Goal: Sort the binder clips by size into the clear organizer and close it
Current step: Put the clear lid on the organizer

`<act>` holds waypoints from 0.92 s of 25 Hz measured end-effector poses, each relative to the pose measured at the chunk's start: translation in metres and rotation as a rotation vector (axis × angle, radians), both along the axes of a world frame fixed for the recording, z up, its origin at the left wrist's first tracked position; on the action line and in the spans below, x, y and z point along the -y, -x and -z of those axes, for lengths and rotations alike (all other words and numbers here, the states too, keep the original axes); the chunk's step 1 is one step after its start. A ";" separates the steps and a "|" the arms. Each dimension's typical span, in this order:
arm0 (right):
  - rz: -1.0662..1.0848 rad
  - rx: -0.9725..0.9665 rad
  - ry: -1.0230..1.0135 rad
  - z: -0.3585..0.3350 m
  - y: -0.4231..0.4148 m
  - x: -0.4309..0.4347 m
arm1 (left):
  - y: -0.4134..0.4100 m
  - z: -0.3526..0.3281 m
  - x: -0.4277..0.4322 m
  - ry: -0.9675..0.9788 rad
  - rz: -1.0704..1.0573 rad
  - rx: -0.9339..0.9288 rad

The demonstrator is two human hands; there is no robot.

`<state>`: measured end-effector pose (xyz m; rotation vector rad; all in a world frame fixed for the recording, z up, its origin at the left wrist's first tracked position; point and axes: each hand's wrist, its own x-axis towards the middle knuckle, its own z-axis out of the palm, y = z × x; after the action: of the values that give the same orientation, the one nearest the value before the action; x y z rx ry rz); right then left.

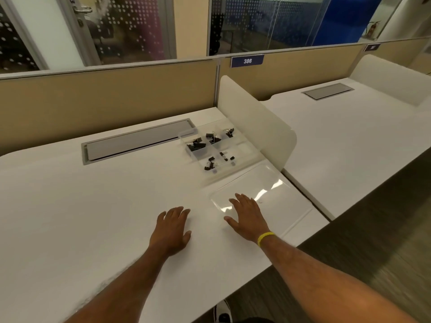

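The clear organizer [245, 148] lies open on the white desk [93, 206] against the side divider. Black binder clips [197, 143] sit in several of its compartments, larger ones at the back left, smaller ones [210, 163] toward the front. Its clear lid [275, 187] lies flat on the desk in front of the box. My right hand [247, 213], with a yellow wristband, rests flat on the lid's near left corner, fingers straight. To the left of the lid, my left hand [172, 227] lies flat on the bare desk and holds nothing.
A grey cable hatch [135, 142] is set into the desk behind the hands. A white rounded divider [256, 122] stands right of the organizer, with a second desk [349, 136] beyond it. Beige partition panels close the back. The desk's front edge drops to carpet at right.
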<state>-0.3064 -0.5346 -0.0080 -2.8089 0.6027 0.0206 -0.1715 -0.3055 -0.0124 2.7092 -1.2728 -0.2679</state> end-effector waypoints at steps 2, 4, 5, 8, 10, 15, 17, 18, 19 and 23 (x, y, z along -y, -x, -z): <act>0.039 -0.008 -0.003 0.001 0.008 0.043 | 0.007 0.002 0.035 -0.002 -0.014 -0.021; 0.078 -0.017 0.000 0.003 0.012 0.079 | 0.011 0.004 0.063 0.008 -0.060 -0.069; 0.106 -0.016 -0.007 0.004 0.013 0.094 | 0.013 0.006 0.074 0.016 -0.089 -0.098; 0.229 -0.020 -0.032 0.005 0.013 0.136 | 0.015 0.010 0.103 0.031 -0.148 -0.150; 0.316 -0.044 -0.046 0.007 0.015 0.157 | 0.015 0.011 0.113 0.036 -0.164 -0.151; 0.424 -0.048 -0.096 0.014 0.018 0.184 | 0.014 0.012 0.121 0.069 -0.191 -0.144; 0.434 -0.054 -0.108 0.013 0.015 0.186 | 0.009 0.012 0.119 0.090 -0.167 -0.160; 0.443 -0.059 -0.106 0.012 0.013 0.186 | 0.006 0.012 0.117 0.106 -0.147 -0.170; 0.454 -0.062 -0.099 0.010 0.011 0.187 | 0.002 0.012 0.114 0.128 -0.125 -0.176; 0.505 -0.090 -0.138 0.005 0.006 0.196 | -0.010 0.012 0.098 0.194 0.005 -0.103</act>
<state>-0.3121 -0.7302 -0.0129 -2.4577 1.2600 0.0859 -0.1616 -0.4030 -0.0246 2.4972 -1.2101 -0.2661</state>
